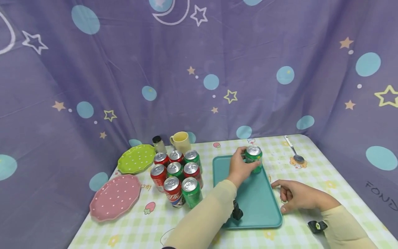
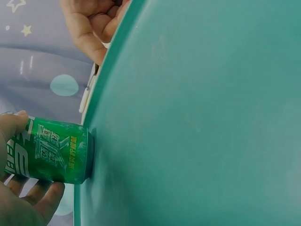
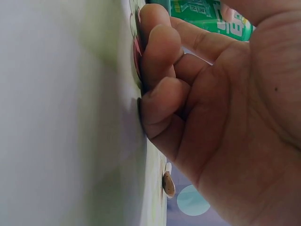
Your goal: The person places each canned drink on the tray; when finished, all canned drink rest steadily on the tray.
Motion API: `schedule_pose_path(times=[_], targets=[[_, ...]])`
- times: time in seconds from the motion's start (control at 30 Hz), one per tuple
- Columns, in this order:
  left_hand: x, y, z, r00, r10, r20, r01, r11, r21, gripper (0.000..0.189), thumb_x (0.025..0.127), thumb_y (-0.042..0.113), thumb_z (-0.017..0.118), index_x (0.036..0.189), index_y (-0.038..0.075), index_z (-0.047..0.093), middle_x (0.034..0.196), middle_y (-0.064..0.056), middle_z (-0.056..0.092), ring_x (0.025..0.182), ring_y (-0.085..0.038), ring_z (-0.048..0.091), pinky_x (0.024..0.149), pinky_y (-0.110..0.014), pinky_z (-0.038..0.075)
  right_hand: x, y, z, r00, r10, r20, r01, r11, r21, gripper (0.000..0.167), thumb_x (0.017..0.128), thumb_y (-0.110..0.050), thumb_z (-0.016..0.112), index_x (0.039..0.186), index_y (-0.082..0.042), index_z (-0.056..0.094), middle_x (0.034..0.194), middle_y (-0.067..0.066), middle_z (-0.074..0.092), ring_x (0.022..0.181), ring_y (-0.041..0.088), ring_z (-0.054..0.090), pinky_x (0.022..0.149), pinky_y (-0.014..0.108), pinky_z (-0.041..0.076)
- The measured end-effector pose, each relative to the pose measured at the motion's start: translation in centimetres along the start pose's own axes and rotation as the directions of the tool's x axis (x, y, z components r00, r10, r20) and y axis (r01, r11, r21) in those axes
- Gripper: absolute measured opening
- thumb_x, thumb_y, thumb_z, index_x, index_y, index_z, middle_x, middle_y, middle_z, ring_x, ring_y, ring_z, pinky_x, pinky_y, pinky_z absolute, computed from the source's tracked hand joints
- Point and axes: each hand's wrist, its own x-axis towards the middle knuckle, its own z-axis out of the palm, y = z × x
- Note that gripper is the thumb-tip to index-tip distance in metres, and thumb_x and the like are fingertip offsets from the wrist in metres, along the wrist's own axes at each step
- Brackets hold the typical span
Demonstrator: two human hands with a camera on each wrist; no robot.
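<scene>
My left hand (image 1: pixel 240 168) grips a green soda can (image 1: pixel 254 157) upright, with thumb and fingers around its sides. The can's base is at the far right corner of a teal tray (image 1: pixel 253 204). In the left wrist view the green can (image 2: pixel 51 148) shows its printed side, its bottom end right at the tray surface (image 2: pixel 197 117). My right hand (image 1: pixel 300 195) rests on the tablecloth just right of the tray, fingers loosely curled and holding nothing. The right wrist view shows this hand's curled fingers (image 3: pixel 162 52) against the cloth.
Left of the tray stand several red and green soda cans (image 1: pixel 174 169) in a close group. Behind them are a yellow mug (image 1: pixel 181 141) and a black-lidded jar (image 1: pixel 159 144). A green plate (image 1: pixel 136 159) and a pink plate (image 1: pixel 116 197) lie far left, a spoon (image 1: pixel 293 148) at back right.
</scene>
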Motion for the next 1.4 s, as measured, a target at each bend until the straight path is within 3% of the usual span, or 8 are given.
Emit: schedule_pose_path(times=[0.13,0.5,0.73,0.93,1.13,1.27,1.4], targets=[[-0.1,0.2,0.3,1.000,0.017,0.011,-0.017,0.998,0.056,0.065,0.084,0.032,0.091,0.140,0.030,0.058,0.125,0.011,0.064,0.115,-0.010,0.062,0.091,-0.034,0.057,0.0,0.0,0.0,1.000,0.006,0.005,-0.006,1.000,0.013,0.079,0.081,-0.016,0.091,0.142,0.008,0.049,0.091,0.012,0.061,0.064,0.009,0.050,0.057,0.026,0.047],[-0.1,0.1,0.4,1.000,0.024,0.019,-0.026,0.996,0.087,0.069,0.085,0.032,0.091,0.144,0.029,0.056,0.128,0.010,0.064,0.118,-0.011,0.062,0.092,-0.034,0.057,0.2,0.1,-0.1,1.000,-0.002,0.010,0.002,1.000,0.012,0.079,0.082,-0.018,0.091,0.142,0.009,0.049,0.091,0.012,0.061,0.064,0.009,0.051,0.057,0.025,0.047],[-1.0,1.3,-1.0,1.000,0.027,0.010,-0.028,0.996,0.086,0.080,0.084,0.036,0.091,0.152,0.028,0.049,0.142,0.005,0.058,0.132,-0.019,0.056,0.104,-0.043,0.052,0.3,0.7,0.1,1.000,-0.001,0.010,0.000,1.000,0.028,0.079,0.081,-0.019,0.092,0.143,0.007,0.049,0.090,0.011,0.061,0.064,0.010,0.051,0.057,0.026,0.047],[-3.0,3.7,-4.3,0.988,0.152,-0.007,-0.152,0.988,0.034,0.073,0.088,0.032,0.088,0.150,0.028,0.050,0.144,0.013,0.055,0.134,-0.011,0.052,0.108,-0.040,0.048,0.2,1.0,0.0,1.000,-0.002,-0.002,0.002,0.999,0.035,0.079,0.081,-0.017,0.091,0.144,0.006,0.049,0.091,0.010,0.061,0.065,0.010,0.050,0.057,0.025,0.046],[-6.0,5.7,-9.0,0.948,0.318,0.002,-0.318,0.948,0.019,0.068,0.090,0.027,0.086,0.149,0.022,0.052,0.146,0.006,0.057,0.135,-0.014,0.053,0.113,-0.039,0.043,0.1,0.9,0.0,1.000,-0.030,-0.007,0.030,0.999,0.029,0.078,0.082,-0.018,0.091,0.143,0.007,0.050,0.090,0.010,0.061,0.065,0.008,0.050,0.057,0.025,0.046],[-7.8,6.0,-12.3,0.928,0.371,-0.011,-0.371,0.928,0.046,0.067,0.089,0.024,0.087,0.147,0.018,0.053,0.147,0.003,0.058,0.136,-0.015,0.053,0.114,-0.043,0.043,0.1,0.8,0.1,0.999,-0.043,-0.003,0.043,0.999,0.033,0.077,0.082,-0.018,0.091,0.142,0.008,0.050,0.090,0.011,0.061,0.065,0.008,0.050,0.057,0.025,0.046],[-9.2,5.1,-15.9,0.914,0.404,-0.035,-0.402,0.914,0.049,0.067,0.089,0.020,0.087,0.147,0.017,0.053,0.146,0.003,0.059,0.136,-0.014,0.053,0.116,-0.043,0.042,0.0,0.9,0.0,0.998,-0.056,0.003,0.056,0.998,0.040,0.076,0.082,-0.018,0.090,0.141,0.009,0.049,0.090,0.012,0.061,0.065,0.008,0.050,0.057,0.025,0.047]])
